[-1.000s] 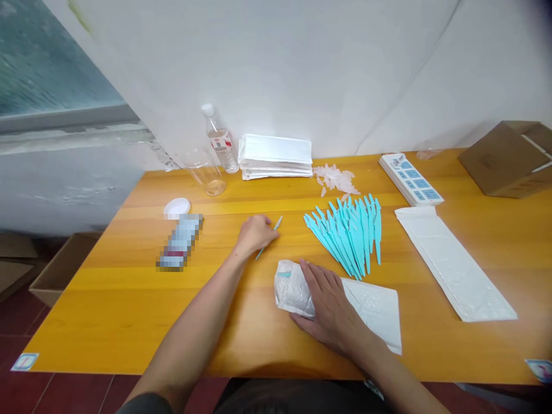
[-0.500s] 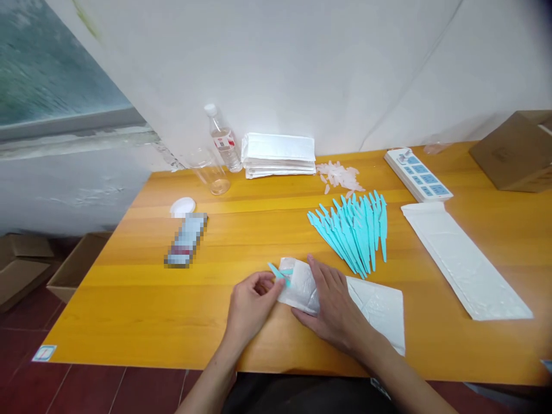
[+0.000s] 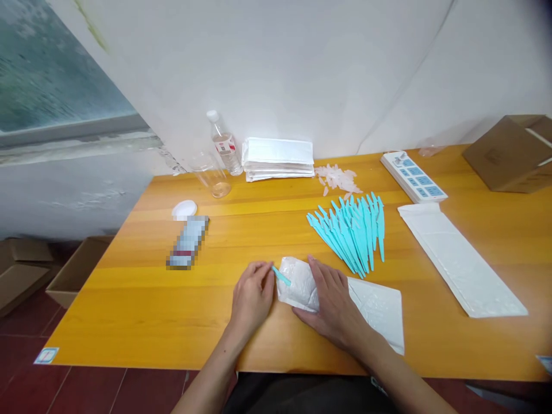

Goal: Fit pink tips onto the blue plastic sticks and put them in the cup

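In the head view, the left hand had its fingertips closed on one end of a slim turquoise plastic knife, whose other end lay over the glossy, crinkled end of a white packet. The right hand was clasped across that packet, thumb at its near edge and fingers at its far edge; its flatter part ran out to the right from under the palm.

Beyond the right fingers lay a fan of thin, tapering turquoise knives, with a heap of small, translucent pale-pink slips behind it. Well right of these fingers were a long, smooth white sleeve, a blocky power strip and a brown cardboard box.

Farther beyond the left fingers stood a clear bottle and a clear round jar, beside a layered white stack. Left of those fingers, a round white lid and a flat phone rested on the glossy wood-grained table.
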Available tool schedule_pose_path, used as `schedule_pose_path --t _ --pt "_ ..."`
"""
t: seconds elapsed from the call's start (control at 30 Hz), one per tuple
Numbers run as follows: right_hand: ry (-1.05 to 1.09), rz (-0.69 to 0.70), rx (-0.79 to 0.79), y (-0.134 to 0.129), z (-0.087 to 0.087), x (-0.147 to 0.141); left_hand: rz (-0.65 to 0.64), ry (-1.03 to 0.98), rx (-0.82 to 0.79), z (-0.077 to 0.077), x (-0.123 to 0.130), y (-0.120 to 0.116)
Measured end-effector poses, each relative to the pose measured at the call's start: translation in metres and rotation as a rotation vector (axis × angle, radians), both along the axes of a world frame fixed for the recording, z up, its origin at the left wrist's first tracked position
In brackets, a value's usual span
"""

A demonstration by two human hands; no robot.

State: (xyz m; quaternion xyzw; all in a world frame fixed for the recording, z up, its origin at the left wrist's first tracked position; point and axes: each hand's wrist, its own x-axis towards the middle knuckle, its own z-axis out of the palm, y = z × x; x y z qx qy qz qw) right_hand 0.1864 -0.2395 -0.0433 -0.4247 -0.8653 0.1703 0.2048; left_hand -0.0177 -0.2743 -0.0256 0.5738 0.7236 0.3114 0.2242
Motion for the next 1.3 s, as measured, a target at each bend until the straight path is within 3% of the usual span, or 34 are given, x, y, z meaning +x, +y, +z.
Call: schedule_pose_path --t 0.07,0.13,0.3,0.43,0.6,0.7,0.8,0.93,1.0,1.07,1.2,1.3 --pt "0.011 -0.006 0.000 0.000 0.000 0.000 -0.163 -0.141 -0.082 0.002 0.000 -0.001" --pt "0.021 -0.006 0.003 0.000 0.000 0.000 -0.225 -0.258 -0.119 0.004 0.001 -0.002" --pt "0.053 -0.027 0.052 -0.003 -0.004 -0.004 0.043 -0.010 -0.039 0.003 -0.001 0.003" --pt "0.086 -0.033 0.123 0.001 -0.023 -0.007 -0.074 -0.007 -0.178 0.004 -0.004 0.014" --pt "0.079 0.017 0.212 0.013 -0.043 -0.004 0.029 0.010 -0.225 0.000 -0.004 0.017" --pt "0.082 0.012 0.280 0.017 -0.043 -0.002 -0.099 -0.120 -0.309 -0.006 -0.003 0.016" --pt "0.103 0.008 0.310 0.016 -0.036 -0.004 -0.159 -0.309 -0.242 -0.015 -0.001 0.014" --pt "0.163 -0.035 0.218 0.011 -0.017 -0.014 0.147 -0.472 0.012 -0.022 0.011 0.008" --pt "0.239 -0.062 0.183 0.008 -0.001 -0.020 0.215 -0.614 0.027 -0.014 0.017 0.005" --pt "0.333 -0.099 0.156 0.005 0.018 -0.024 0.164 -0.661 0.083 0.003 0.017 0.004" --pt "0.356 -0.171 0.121 0.007 0.046 -0.023 0.095 -0.335 0.223 0.033 0.002 0.006" --pt "0.229 -0.172 0.086 0.012 0.040 -0.015 0.103 -0.063 0.091 0.024 -0.008 0.005"
